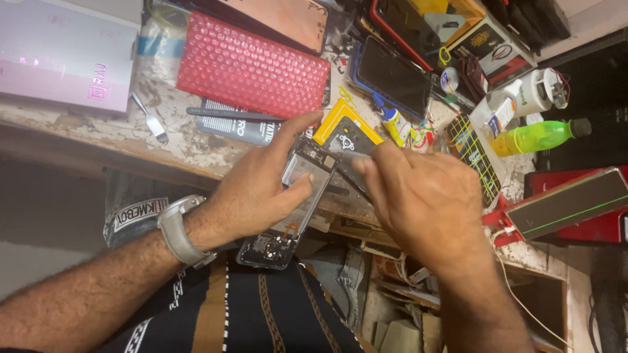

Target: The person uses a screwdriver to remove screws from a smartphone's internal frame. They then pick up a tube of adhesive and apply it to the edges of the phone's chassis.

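Observation:
My left hand grips an opened phone frame with bare circuit parts at its lower end, held above the edge of the workbench. A watch with a grey strap sits on that wrist. My right hand pinches a thin metal tool at the frame's upper end, fingers closed on it. A dark phone back cover lies just beyond the frame on a yellow card.
A red bubble-wrap pouch, a pink box, a black phone, a green bottle, a white tape roll, a small glue tube and metal tweezers crowd the worn bench. An open drawer of scraps is below.

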